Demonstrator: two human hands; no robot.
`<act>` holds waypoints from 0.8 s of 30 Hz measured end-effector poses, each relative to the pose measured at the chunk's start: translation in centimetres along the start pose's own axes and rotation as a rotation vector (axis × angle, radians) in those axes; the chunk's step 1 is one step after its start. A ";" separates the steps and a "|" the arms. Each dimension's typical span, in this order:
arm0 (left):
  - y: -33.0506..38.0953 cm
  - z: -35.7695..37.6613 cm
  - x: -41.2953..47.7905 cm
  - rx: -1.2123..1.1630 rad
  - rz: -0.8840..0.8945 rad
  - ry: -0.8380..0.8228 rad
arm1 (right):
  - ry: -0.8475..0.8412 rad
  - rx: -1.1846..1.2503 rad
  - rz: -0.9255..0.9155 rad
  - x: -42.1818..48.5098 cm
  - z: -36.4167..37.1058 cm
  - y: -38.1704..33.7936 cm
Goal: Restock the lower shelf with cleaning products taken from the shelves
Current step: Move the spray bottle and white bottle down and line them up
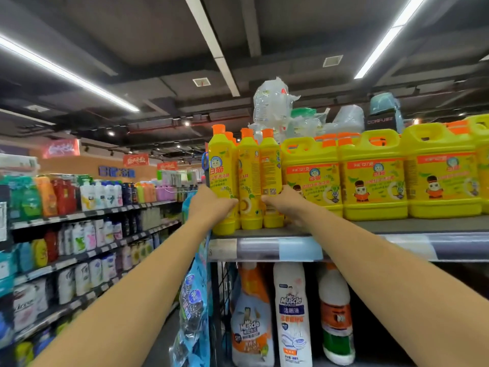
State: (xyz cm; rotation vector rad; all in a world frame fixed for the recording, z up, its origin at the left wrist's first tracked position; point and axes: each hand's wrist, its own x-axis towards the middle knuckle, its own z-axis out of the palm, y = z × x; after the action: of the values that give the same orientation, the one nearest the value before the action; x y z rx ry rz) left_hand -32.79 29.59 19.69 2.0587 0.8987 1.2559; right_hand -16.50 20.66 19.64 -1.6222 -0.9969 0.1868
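- Two bare forearms reach up from the bottom of the frame toward the centre, one from the lower left and one from the lower right.
- At the far left, aisle shelving carries rows of mixed bottles and pouches, receding toward the middle of the frame.
- Blue hanging packets dangle at lower centre, just beside the end of the near rack.
- On the upper shelf, the left hand grips the left yellow bottle, fingers curled round its lower front.
- Touching that one stands the middle yellow bottle, upright, between the two hands.
- The right hand grips the right yellow bottle, fingers wrapped across its lower front and thumb raised along its side.
- All three bottles are tall, orange-capped and stand near the shelf's front edge.
- Right of them, large yellow jugs with handles line the same shelf to the frame's right edge.
- Behind them, plastic-wrapped packs are piled toward the ceiling.
- Below, the lower shelf holds a spray bottle, a white cleaner bottle and another white bottle.
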 end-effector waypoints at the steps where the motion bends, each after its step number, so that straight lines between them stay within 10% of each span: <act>1: -0.3 0.2 0.3 -0.002 0.013 0.009 | 0.011 -0.017 -0.020 0.2 0.2 0.0; 24: -1.1 1.5 -0.1 0.128 0.078 0.165 | -0.003 -0.567 -0.037 -1.0 2.0 -1.3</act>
State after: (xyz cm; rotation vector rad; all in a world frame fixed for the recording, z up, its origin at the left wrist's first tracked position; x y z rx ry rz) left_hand -31.72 29.98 18.16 2.1302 1.0048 1.4622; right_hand -18.96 21.34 19.72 -2.1100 -1.1453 -0.1342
